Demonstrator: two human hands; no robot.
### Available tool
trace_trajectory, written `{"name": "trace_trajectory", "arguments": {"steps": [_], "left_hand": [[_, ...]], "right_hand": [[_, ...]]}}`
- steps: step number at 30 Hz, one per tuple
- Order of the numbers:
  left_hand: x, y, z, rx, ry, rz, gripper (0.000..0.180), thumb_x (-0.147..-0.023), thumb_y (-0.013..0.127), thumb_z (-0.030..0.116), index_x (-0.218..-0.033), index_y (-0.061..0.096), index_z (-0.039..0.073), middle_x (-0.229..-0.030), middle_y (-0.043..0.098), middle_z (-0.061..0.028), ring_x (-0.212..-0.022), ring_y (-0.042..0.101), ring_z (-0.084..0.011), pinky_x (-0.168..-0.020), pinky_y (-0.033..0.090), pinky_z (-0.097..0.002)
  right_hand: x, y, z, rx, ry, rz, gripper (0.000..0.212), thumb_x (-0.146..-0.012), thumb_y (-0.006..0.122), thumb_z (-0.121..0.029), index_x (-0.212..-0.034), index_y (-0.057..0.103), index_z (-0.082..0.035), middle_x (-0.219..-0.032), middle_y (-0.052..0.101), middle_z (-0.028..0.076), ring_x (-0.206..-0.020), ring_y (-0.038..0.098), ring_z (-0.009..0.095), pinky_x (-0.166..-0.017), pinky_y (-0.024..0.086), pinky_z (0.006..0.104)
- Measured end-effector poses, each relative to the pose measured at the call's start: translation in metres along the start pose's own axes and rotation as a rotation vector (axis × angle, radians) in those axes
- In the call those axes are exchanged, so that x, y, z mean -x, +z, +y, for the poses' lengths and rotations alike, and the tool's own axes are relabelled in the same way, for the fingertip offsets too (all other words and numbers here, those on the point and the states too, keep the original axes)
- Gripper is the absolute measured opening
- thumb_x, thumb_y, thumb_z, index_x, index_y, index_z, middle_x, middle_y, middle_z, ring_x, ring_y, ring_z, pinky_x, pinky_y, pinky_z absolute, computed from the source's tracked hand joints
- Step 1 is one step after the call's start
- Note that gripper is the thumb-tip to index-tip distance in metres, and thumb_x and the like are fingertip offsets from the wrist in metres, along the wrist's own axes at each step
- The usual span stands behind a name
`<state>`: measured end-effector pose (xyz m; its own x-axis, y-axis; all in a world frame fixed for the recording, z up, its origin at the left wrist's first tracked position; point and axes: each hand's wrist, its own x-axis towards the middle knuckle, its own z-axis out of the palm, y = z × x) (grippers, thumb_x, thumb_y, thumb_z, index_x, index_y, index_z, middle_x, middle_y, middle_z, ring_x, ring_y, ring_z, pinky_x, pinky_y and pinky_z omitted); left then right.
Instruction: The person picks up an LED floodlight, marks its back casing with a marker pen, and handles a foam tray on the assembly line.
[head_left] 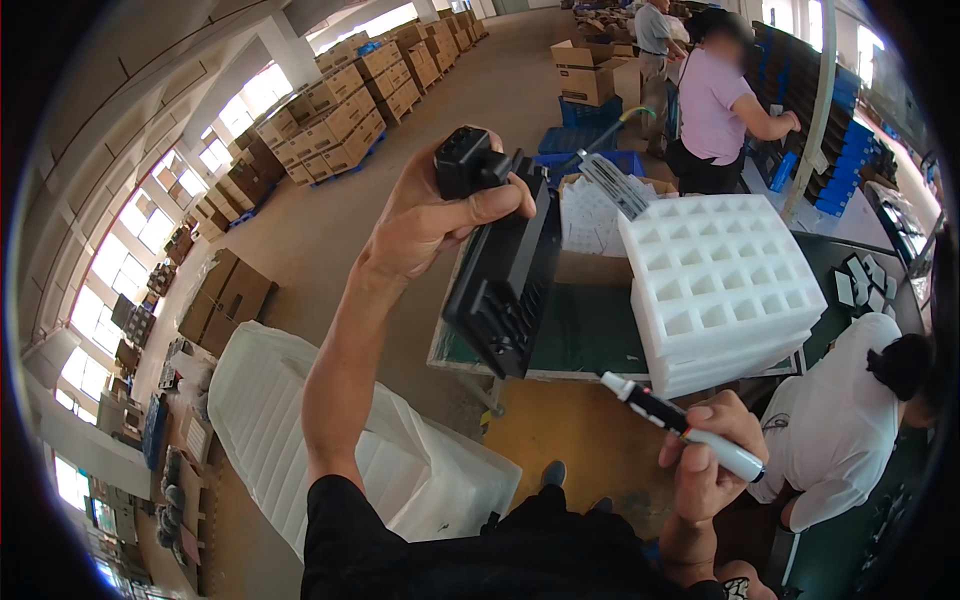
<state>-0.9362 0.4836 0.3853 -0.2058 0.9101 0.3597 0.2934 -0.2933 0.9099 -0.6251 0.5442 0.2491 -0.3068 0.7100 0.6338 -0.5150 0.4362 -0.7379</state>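
Observation:
My left hand [425,215] is raised and closed around the upper end of a long black plastic housing [515,265], which hangs tilted over the edge of the green-topped bench [585,335]. A block-shaped black part [462,160] sits by its fingers; whether it is joined to the housing I cannot tell. Lower down, my right hand [712,455] grips a marker pen [655,410] with a white body, a black band and a pale tip end pointing up and left. The pen and the housing are apart. Beyond the pen, a stack of white foam trays [655,345] with square pockets stands on the bench.
A slotted metal piece with a cable [612,183] shows behind the foam. A large translucent plastic-lined bin [290,400] stands at my left. One person in white [845,410] is close on the right; another in pink [715,110] works farther off. Stacked cartons [330,125] line the floor.

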Motion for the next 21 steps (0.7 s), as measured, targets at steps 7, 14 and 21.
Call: {"name": "trace_trajectory", "arguments": {"steps": [7, 14, 21], "left_hand": [[0.005, -0.021, -0.023, 0.364, 0.163, -0.015, 0.045, -0.09, 0.076, 0.027, -0.122, 0.052, 0.006, -0.084, 0.065, -0.0096, -0.057, 0.053, -0.0047, -0.06, 0.051, -0.0198], [-0.022, -0.019, 0.004, 0.578, 0.222, -0.03, 0.042, -0.098, 0.063, 0.034, -0.128, 0.049, 0.008, -0.096, 0.061, -0.0089, -0.068, 0.065, -0.0154, -0.056, 0.057, -0.0285], [-0.073, -0.041, 0.009, 1.033, 0.495, -0.327, 0.032, -0.105, 0.049, 0.04, -0.114, 0.052, 0.009, -0.088, 0.055, -0.0004, -0.091, 0.065, -0.0153, -0.081, 0.058, -0.0309]], "right_hand": [[-0.005, 0.008, 0.018, 0.026, -0.124, -0.184, 0.039, -0.093, 0.071, -0.034, -0.103, 0.062, 0.002, -0.077, 0.05, 0.007, -0.05, 0.052, 0.01, -0.043, 0.04, 0.0206], [-0.01, 0.015, 0.002, -0.259, 0.029, 0.023, 0.038, -0.09, 0.071, -0.036, -0.092, 0.068, 0.002, -0.074, 0.062, 0.01, -0.053, 0.061, 0.014, -0.051, 0.047, 0.0244], [-0.014, 0.015, -0.012, -0.344, -0.016, 0.051, 0.038, -0.092, 0.07, -0.032, -0.095, 0.069, 0.006, -0.071, 0.061, 0.012, -0.05, 0.06, 0.015, -0.047, 0.045, 0.0245]]}}
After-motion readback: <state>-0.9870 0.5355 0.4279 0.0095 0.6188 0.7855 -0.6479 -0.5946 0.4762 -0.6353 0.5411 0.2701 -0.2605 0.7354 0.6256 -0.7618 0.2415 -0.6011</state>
